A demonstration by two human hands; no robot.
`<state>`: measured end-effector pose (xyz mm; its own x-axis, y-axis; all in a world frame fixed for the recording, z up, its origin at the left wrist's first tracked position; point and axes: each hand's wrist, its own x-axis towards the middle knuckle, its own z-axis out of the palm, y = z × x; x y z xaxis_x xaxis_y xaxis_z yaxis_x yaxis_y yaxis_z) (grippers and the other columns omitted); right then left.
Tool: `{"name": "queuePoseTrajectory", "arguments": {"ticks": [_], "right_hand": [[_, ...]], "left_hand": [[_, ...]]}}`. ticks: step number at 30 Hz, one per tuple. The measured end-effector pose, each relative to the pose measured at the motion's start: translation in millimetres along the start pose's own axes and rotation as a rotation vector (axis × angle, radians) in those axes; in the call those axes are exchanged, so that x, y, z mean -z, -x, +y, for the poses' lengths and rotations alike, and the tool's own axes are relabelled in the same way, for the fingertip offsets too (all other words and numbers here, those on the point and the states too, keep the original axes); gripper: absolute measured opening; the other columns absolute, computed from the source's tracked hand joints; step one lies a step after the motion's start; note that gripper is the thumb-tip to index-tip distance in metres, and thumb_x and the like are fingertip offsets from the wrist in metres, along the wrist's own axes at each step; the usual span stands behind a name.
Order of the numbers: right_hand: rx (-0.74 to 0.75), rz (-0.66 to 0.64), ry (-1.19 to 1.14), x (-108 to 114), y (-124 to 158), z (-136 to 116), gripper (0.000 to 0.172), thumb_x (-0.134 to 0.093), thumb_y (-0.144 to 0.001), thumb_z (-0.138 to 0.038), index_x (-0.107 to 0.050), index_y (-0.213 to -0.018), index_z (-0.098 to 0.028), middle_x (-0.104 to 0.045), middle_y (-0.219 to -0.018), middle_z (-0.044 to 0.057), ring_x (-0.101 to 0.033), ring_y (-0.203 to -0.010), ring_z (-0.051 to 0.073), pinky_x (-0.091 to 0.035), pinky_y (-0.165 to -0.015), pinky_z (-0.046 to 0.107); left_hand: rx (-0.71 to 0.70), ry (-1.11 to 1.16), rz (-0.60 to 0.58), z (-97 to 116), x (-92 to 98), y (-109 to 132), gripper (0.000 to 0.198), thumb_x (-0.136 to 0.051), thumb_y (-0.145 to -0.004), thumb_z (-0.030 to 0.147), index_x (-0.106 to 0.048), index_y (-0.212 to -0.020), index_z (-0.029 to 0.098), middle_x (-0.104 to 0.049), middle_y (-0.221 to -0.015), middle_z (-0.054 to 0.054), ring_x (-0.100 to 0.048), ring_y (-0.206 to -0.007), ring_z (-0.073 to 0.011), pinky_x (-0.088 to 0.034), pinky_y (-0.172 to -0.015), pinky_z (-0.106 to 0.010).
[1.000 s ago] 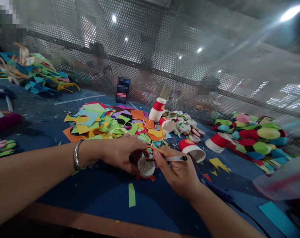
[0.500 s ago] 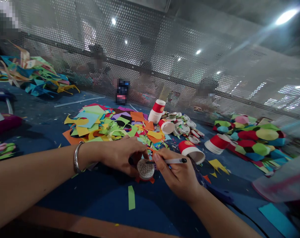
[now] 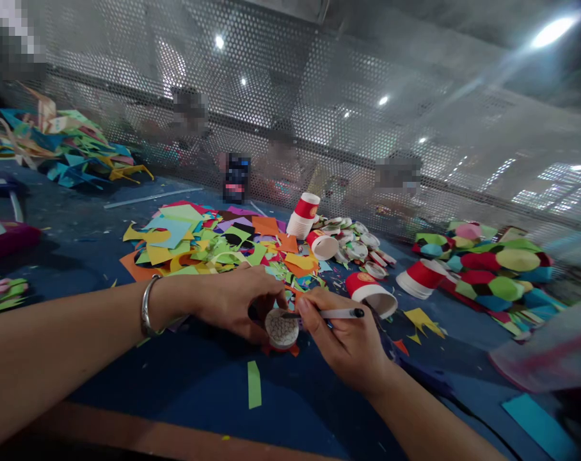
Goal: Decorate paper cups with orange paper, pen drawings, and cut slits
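Note:
My left hand (image 3: pixel 245 301), with a silver bangle at the wrist, is closed around the side of a small paper cup base (image 3: pixel 281 329). Its round white face is turned up and carries a dark cracked-looking line pattern. Bits of orange-red paper stick out beneath it. In my right hand (image 3: pixel 343 336) is a pen (image 3: pixel 341 313) with a clear barrel and black end, pinched between thumb and fingers. The pen's tip meets the upper part of the white face. A green paper strip (image 3: pixel 254 384) lies on the table just in front.
Behind my hands spreads a heap of coloured paper scraps (image 3: pixel 175 230). Red and white paper cups (image 3: pixel 370 294) and a pile of cut cup bases (image 3: pixel 355 240) lie to the right. Farther right are colourful paper pieces (image 3: pixel 492 275). A perforated metal screen (image 3: pixel 252 96) stands behind the table.
Both hands stay almost in place around the cup base. The pen has shifted very slightly, its black end a touch farther right and lower.

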<state>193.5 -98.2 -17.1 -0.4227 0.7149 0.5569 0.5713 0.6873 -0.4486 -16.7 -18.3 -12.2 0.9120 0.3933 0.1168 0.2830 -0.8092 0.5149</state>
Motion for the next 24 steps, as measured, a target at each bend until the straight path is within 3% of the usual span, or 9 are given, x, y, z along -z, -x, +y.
{"name": "queuePoseTrajectory", "arguments": {"ticks": [24], "right_hand": [[-0.007,0.008,0.025,-0.2,-2.2,1.0,0.025,-0.046,-0.097,-0.017,-0.052,-0.073,-0.019,-0.05,-0.065,-0.001,-0.047,-0.059,0.012,-0.035,-0.058,0.028]], "left_hand": [[-0.026,0.002,0.036,-2.2,-2.4,-0.1,0.04,-0.075,-0.067,0.043,-0.061,-0.098,0.021,-0.065,-0.086,-0.003,-0.056,-0.073,-0.0175,-0.04,-0.065,-0.029]]}}
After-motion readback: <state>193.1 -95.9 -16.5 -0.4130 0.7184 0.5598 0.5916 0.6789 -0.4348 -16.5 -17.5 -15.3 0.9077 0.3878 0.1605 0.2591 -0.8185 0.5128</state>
